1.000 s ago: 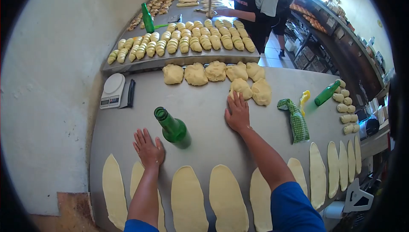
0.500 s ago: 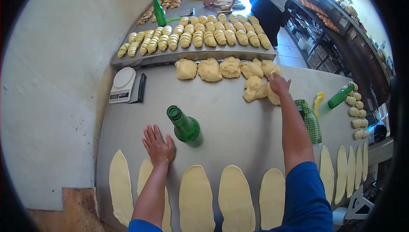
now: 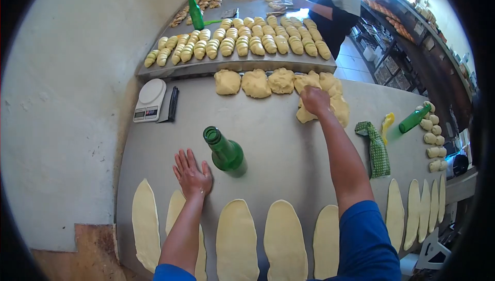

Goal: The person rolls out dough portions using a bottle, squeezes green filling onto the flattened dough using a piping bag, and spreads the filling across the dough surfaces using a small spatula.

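Note:
My left hand (image 3: 193, 175) lies flat on the metal table, fingers spread, just left of an upright green glass bottle (image 3: 228, 154). My right hand (image 3: 315, 100) is closed at a lump of dough (image 3: 305, 116) in the group at the table's back right; its fingertips are hidden in the dough. Touching that lump are another dough lump (image 3: 339, 109) and a dough lump behind (image 3: 308, 79). Further left in the back row sit several more dough lumps (image 3: 256, 84). Long flat dough sheets (image 3: 236, 239) lie along the near edge.
A white scale (image 3: 151, 98) with a dark scraper (image 3: 172, 106) stands back left. Right lie a green checked cloth (image 3: 379, 152), a yellow strip (image 3: 387, 125) and a second green bottle (image 3: 414, 119). Rolled dough pieces (image 3: 242, 45) fill the table beyond, where a co-worker (image 3: 330, 15) stands.
My right hand has moved left from the rightmost dough lumps to the neighbouring lump. My left hand stays in place. The co-worker has straightened and shifted right.

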A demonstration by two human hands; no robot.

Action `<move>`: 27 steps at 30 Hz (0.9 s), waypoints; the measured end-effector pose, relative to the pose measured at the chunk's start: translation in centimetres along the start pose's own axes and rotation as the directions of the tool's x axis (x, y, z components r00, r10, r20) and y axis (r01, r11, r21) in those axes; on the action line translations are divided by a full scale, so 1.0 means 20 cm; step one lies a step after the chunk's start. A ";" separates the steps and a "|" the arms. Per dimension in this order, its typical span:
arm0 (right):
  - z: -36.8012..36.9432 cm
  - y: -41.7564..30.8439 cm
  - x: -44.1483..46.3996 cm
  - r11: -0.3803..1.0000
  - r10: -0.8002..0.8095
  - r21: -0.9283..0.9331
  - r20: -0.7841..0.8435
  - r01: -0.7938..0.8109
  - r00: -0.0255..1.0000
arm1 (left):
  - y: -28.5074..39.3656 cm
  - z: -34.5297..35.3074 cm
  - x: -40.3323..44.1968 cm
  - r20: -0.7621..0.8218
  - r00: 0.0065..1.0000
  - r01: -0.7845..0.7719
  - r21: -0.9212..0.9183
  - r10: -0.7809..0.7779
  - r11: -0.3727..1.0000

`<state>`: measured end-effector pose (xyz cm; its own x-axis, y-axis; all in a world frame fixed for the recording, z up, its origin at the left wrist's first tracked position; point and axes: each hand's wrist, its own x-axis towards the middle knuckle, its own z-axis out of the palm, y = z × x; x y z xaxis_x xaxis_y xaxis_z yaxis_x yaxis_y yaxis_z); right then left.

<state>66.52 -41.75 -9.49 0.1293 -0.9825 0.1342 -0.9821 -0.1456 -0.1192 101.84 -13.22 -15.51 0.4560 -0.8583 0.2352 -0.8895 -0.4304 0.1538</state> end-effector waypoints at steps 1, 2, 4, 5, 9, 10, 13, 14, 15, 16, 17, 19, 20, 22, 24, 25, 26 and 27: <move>-0.06 -0.02 0.00 0.999 0.037 -0.025 0.078 -0.035 0.996 | 0.01 -0.01 0.00 0.016 1.000 0.006 -0.010 -0.006 1.000; -0.13 -0.04 0.01 0.996 0.075 -0.053 0.151 -0.067 0.986 | 0.02 -0.02 0.01 0.029 1.000 0.012 -0.022 -0.011 1.000; -0.22 -0.15 0.01 0.993 0.085 -0.092 0.156 -0.071 0.984 | 0.02 -0.04 0.02 0.035 0.999 0.026 -0.032 -0.025 0.999; -0.24 -0.21 0.00 0.994 0.056 -0.103 0.093 -0.047 0.994 | 0.02 -0.04 0.03 0.036 0.999 0.028 -0.034 -0.027 0.999; 0.27 -0.19 0.17 0.918 -0.269 0.125 -0.502 0.377 0.822 | 0.03 -0.04 0.02 0.043 0.999 0.020 -0.039 -0.018 0.999; 0.28 -0.20 0.15 0.934 -0.262 0.120 -0.411 0.337 0.873 | 0.03 -0.04 0.02 0.031 0.999 0.014 -0.037 -0.013 0.999; 0.28 -0.30 0.08 0.969 -0.225 0.077 -0.111 0.235 0.968 | 0.02 -0.02 0.01 -0.004 1.000 0.010 -0.029 -0.011 1.000; 0.24 -0.36 0.07 0.967 -0.233 0.080 -0.106 0.242 0.967 | 0.01 -0.02 0.00 -0.001 1.000 0.020 -0.025 -0.020 1.000; 0.12 -0.43 0.05 0.982 -0.185 0.058 0.046 0.182 0.982 | 0.00 -0.02 0.00 0.000 1.000 0.015 -0.025 -0.015 1.000; -0.02 -0.51 0.04 0.992 -0.127 0.024 0.192 0.125 0.973 | 0.00 -0.02 0.00 -0.001 1.000 0.008 -0.028 -0.008 1.000; -0.15 -0.58 0.04 0.997 -0.062 -0.019 0.329 0.072 0.942 | 0.01 -0.03 0.01 -0.005 1.000 0.000 -0.032 0.000 1.000; -0.17 -0.64 0.05 0.997 0.001 -0.071 0.452 0.035 0.892 | 0.02 -0.03 0.02 -0.015 1.000 0.001 -0.038 -0.002 0.999; -0.07 -0.66 0.05 0.994 -0.102 -0.006 0.323 0.110 0.941 | 0.02 -0.02 0.02 -0.018 1.000 -0.001 -0.044 0.000 0.999; 0.18 -0.69 0.04 0.956 -0.281 0.098 0.035 0.277 0.959 | 0.01 0.00 0.02 -0.023 1.000 -0.008 -0.047 0.007 0.999; 0.23 -0.77 0.04 0.910 -0.374 0.145 -0.118 0.388 0.920 | -0.01 -0.02 0.02 -0.032 0.999 0.011 -0.034 -0.012 0.999; 0.22 -0.81 0.05 0.925 -0.362 0.113 -0.025 0.362 0.932 | -0.01 -0.02 0.02 -0.019 1.000 0.021 -0.037 -0.021 0.999; 0.19 -0.84 0.04 0.938 -0.342 0.075 0.068 0.337 0.937 | 0.00 -0.03 0.03 -0.005 1.000 0.029 -0.042 -0.029 0.999; 0.14 -0.85 0.03 0.950 -0.310 0.029 0.159 0.310 0.937 | 0.00 -0.03 0.03 0.012 0.999 0.031 -0.051 -0.031 0.998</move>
<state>83.73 -40.29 -10.20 0.4478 -0.8941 0.0060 -0.8893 -0.4460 -0.1007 102.05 -13.63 -14.84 0.4827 -0.8480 0.2191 -0.8720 -0.4421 0.2102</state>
